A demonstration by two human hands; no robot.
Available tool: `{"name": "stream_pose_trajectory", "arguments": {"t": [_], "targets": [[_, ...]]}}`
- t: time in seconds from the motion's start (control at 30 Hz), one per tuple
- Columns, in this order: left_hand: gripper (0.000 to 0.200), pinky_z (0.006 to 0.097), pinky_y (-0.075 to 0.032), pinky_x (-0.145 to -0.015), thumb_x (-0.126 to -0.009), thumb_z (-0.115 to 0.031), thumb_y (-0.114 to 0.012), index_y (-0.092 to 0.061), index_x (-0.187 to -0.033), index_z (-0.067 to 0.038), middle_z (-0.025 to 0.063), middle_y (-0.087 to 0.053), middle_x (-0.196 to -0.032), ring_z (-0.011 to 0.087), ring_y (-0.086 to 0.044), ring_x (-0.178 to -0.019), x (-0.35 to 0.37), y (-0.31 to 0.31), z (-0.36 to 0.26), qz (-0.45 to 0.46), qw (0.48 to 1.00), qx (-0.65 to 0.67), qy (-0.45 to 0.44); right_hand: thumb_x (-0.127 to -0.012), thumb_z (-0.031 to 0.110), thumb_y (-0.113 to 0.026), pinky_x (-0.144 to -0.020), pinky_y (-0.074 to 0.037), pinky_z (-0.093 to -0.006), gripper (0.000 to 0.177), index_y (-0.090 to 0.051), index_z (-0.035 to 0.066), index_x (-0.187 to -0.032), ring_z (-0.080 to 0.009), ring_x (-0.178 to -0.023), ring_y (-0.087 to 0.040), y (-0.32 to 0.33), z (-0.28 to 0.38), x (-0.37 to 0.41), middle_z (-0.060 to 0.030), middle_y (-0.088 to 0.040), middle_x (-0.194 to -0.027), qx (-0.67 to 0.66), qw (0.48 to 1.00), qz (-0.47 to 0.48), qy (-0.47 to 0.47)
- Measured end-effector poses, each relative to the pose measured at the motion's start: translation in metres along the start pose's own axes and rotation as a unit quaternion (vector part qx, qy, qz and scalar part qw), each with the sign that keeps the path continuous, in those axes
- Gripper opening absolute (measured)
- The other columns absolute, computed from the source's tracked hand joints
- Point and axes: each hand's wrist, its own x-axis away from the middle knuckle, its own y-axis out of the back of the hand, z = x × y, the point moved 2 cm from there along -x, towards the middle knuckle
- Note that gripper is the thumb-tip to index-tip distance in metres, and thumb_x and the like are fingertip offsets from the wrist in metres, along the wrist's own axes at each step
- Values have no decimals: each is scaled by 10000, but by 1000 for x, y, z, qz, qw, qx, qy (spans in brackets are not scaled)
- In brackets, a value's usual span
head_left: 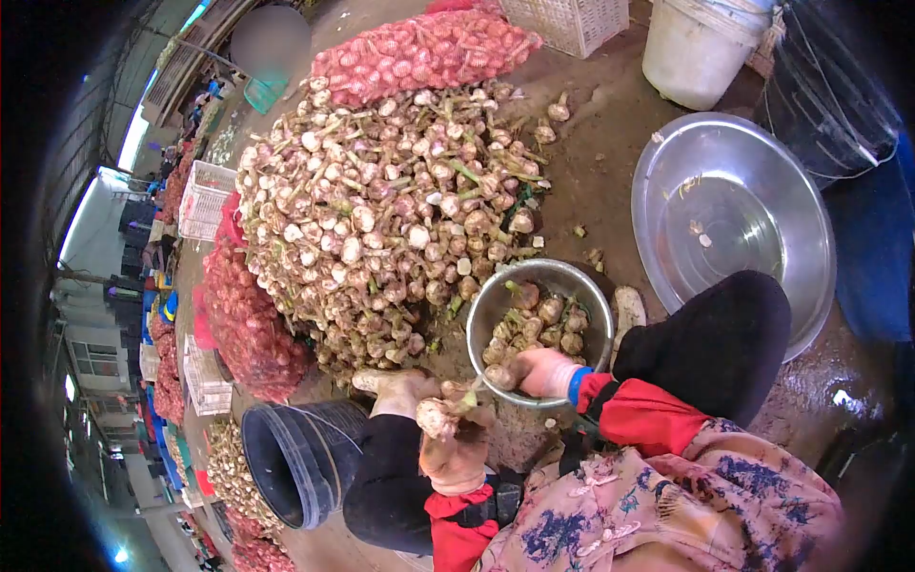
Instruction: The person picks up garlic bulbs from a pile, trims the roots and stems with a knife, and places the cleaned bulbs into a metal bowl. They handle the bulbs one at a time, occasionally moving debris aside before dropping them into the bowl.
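Note:
My left hand (456,461) is closed around a garlic bulb (437,419), whose stalk points up toward the bowl. My right hand (545,372) is closed at the near rim of a round metal bowl (604,324); a brownish thing shows at its fingertips, but I cannot make out what it is. Inside the bowl lie several garlic bulbs (551,310) with short stalks. Just beyond both hands rises a big heap of garlic (381,210), many bulbs with stems attached.
A large, shallow metal basin (734,219) stands to the right beside my knee. On the left, a dark bucket (305,458) lies tilted. Filled red net sacks (429,52) border the heap. White plastic crates (205,200) and a white bucket (701,52) stand farther off.

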Motion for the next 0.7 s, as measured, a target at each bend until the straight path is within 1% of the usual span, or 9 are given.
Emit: {"name": "stream_pose_trajectory", "arguments": {"t": [0.03, 0.1, 0.23, 0.3, 0.37, 0.47, 0.57, 0.67, 0.7], "targets": [[462, 349, -506, -800, -854, -125, -613, -417, -1269, -69, 139, -589, -1143, 248, -609, -979, -7, -2, 1, 4, 1000, -2, 1, -666, 87, -639, -795, -493, -353, 368, -647, 56, -1033, -308, -923, -630, 5, -23, -5, -152, -667, -989, -65, 987, 3, -148], [387, 348, -504, -798, -855, -116, -585, -453, -1216, -69, 131, -601, -1109, 240, -615, -935, -17, 0, 7, -5, 985, -157, 71, -678, 130, -662, -820, -487, -332, 456, -620, 29, -1121, -285, -917, -641, 1, -57, -22, -142, -675, -1025, -97, 960, -186, -185], [529, 341, -499, -791, -771, -17, -670, -433, -1243, -18, 104, -594, -1082, 219, -597, -965, -45, 102, 43, -66, 910, -327, 245, -694, 95, -692, -759, -485, -288, 298, -633, 42, -981, -165, -790, -626, 25, -21, -16, -51, -679, -869, -376, 875, -279, -125], [569, 331, -453, -903, -763, -39, -687, -449, -1276, 29, 119, -600, -1124, 218, -581, -1005, -68, 122, 56, -88, 823, -519, 211, -712, 54, -682, -730, -472, -258, 193, -629, 60, -897, -111, -761, -591, 25, -20, -19, -13, -659, -834, -369, 870, -317, -86], [564, 310, -457, -880, -772, -87, -709, -480, -1275, 21, 108, -607, -1119, 201, -580, -981, -114, 118, 50, -128, 773, -591, 194, -717, 52, -694, -737, -474, -260, 209, -628, 55, -915, -109, -775, -590, 21, -17, -17, -10, -655, -841, -416, 852, -303, -92], [442, 298, -465, -828, -810, -167, -693, -559, -1188, 21, 102, -631, -1080, 189, -587, -895, -195, 163, 40, -246, 808, -532, 64, -731, 54, -718, -773, -473, -266, 223, -634, 43, -936, -114, -801, -592, 15, -18, -21, -12, -656, -872, -407, 863, -276, -111], [520, 363, -465, -854, -749, -279, -702, -581, -1148, 30, 157, -645, -1098, 312, -614, -993, -267, 240, 31, -308, 653, -691, 13, -732, 61, -723, -777, -471, -267, 225, -635, 40, -937, -115, -807, -593, 25, 2, -23, -12, -657, -870, -359, 889, -254, -129], [874, 382, -436, -911, -677, -310, -758, -308, -1374, -37, 243, -554, -1214, 360, -573, -1064, -307, 246, 33, -414, 543, -716, 146, -726, 58, -723, -731, -466, -260, 231, -636, 39, -940, -106, -767, -578, 23, 0, -27, -4, -642, -830, -359, 891, -229, -158], [1000, 371, -426, -919, -647, -270, -795, -175, -1405, -65, 265, -509, -1253, 350, -558, -1084, -328, 328, 42, -431, 625, -636, 134, -724, 55, -722, -713, -463, -258, 233, -636, 38, -940, -101, -751, -570, 22, -1, -29, -2, -636, -816, -384, 878, -218, -188]]}}
